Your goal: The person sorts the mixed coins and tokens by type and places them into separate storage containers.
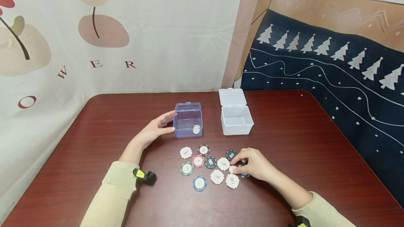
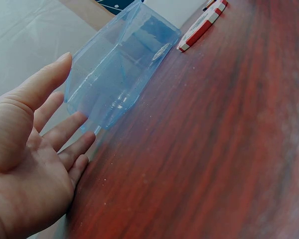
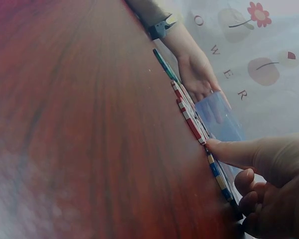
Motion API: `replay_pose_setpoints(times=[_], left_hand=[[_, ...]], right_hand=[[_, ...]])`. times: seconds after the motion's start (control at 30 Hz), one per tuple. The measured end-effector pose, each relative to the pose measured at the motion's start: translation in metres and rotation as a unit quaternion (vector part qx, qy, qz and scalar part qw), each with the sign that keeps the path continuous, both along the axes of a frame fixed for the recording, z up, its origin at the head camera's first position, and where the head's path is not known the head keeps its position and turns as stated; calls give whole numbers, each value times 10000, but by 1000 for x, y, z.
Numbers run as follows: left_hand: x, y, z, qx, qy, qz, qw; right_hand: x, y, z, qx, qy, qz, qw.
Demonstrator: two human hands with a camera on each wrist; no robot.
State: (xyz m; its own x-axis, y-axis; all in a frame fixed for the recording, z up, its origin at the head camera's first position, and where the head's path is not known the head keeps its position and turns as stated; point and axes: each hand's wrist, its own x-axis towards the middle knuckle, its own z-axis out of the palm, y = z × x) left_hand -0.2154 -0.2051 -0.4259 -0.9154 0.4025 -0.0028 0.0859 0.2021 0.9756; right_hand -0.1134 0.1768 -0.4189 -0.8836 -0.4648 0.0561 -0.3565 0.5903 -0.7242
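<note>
Two hands: left hand (image 1: 153, 130) flat against blue box (image 1: 188, 122), right hand (image 1: 254, 164) pinching a chip (image 1: 233, 169).

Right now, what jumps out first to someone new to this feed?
The cluster of poker chips on the dark red table, in front of the person. The right hand is down on the chips at the cluster's right edge, while the left hand rests open against the left side of a blue clear box with one chip inside. A white box stands open to its right.
</note>
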Motion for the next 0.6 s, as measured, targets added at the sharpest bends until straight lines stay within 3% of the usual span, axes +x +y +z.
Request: replay_pose_setpoints(times=[0.6], left_hand=[[0, 0, 0, -19, 28, -23, 10000]], right_hand=[[0, 0, -2, 369, 305, 44, 9988]])
